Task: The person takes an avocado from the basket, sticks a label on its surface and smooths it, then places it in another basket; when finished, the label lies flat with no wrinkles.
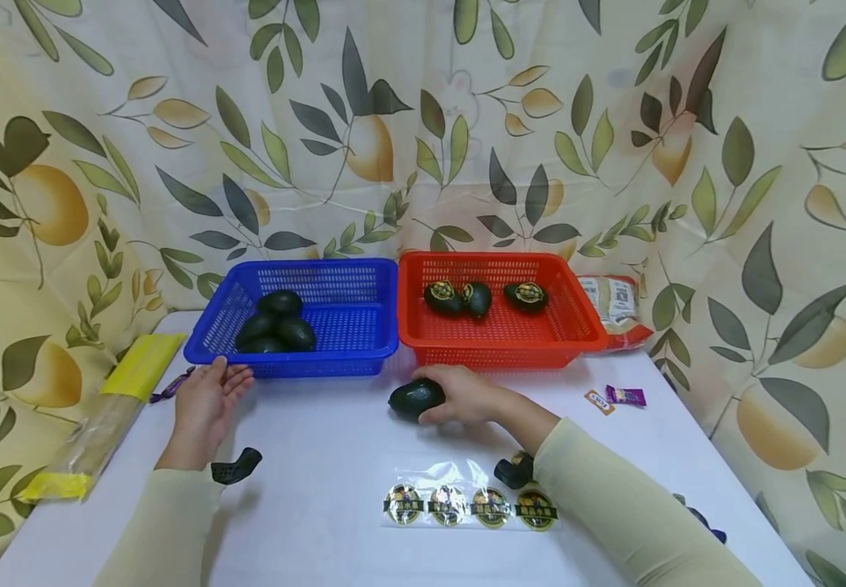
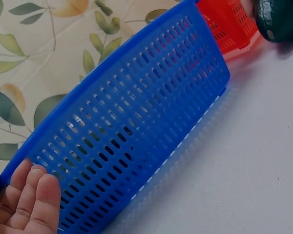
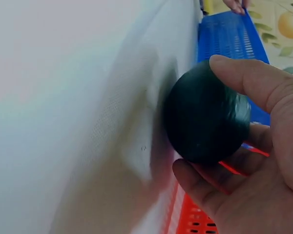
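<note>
**One avocado in hand, in front of the 2 baskets**

The right hand [image 1: 467, 395] has its fingers and thumb curled around a dark avocado [image 1: 416, 399], which lies on the white table [image 1: 320, 489] just in front of the red basket [image 1: 500, 352]. In the right wrist view the thumb goes over the top of the fruit and the other fingers cup it from below, so the hold looks firm.

The left hand [image 1: 206, 403] is relaxed, with straight fingers and nothing in it; the fingertips touch or almost touch the near wall of the blue basket [image 1: 320, 359], at its left corner.

Behind that wall, 4 plain avocados [image 1: 276, 322] are piled in the left part of the blue basket. The red basket holds 3 labelled avocados [image 1: 478, 297]. A sticker sheet [image 1: 470, 504] with 4 round labels lies on the table, nearer to the person than the held avocado.

I judge that the step in hand is handling this plain fruit for labelling. To do it well, keep the grip gentle and turn a smooth, broad side upward.
</note>
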`<state>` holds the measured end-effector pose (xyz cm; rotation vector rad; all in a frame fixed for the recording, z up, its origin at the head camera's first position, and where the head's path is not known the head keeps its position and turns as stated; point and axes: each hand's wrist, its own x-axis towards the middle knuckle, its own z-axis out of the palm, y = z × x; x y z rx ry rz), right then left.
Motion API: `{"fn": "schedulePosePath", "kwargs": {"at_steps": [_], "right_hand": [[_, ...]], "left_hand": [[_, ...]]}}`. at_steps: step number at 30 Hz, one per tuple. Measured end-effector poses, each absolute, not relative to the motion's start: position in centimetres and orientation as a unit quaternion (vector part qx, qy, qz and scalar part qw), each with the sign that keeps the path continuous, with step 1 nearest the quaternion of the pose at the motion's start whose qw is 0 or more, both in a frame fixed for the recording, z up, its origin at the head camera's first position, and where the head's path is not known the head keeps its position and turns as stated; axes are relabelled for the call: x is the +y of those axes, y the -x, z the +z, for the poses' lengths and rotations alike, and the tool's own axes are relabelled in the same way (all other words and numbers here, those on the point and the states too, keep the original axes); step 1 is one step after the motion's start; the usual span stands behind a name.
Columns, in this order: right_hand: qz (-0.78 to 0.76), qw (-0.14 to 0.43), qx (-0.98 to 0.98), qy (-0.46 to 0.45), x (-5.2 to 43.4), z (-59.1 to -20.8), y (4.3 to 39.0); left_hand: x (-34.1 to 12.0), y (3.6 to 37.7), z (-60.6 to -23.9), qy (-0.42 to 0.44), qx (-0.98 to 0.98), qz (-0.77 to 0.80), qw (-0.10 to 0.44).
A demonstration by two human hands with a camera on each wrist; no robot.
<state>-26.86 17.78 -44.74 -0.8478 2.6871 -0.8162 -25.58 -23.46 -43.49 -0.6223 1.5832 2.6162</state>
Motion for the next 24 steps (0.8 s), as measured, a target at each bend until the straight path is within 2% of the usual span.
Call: {"fn": "schedulePosePath", "kwargs": {"at_steps": [11,18,21,24], "right_hand": [[-0.279,0.08,0.91,0.298,18.8,-43.7,26.2],[-0.311,0.08,0.907,0.273,19.9,-43.0,25.0],[-0.327,0.077,0.903,0.269,21.2,-42.7,24.0],[-0.342,0.08,0.898,0.264,22.9,-42.5,22.8]], "left_hand": [[-23.4,25.4,-43.6,0.197,0.491,0.849,0.02],[-22.1,25.3,-43.9,0.202,0.52,0.829,0.038],[-19.8,24.6,-44.6,0.167,0.582,0.794,0.057],[-16.4,23.3,-45.4,0.092,0.671,0.732,0.073]]}}
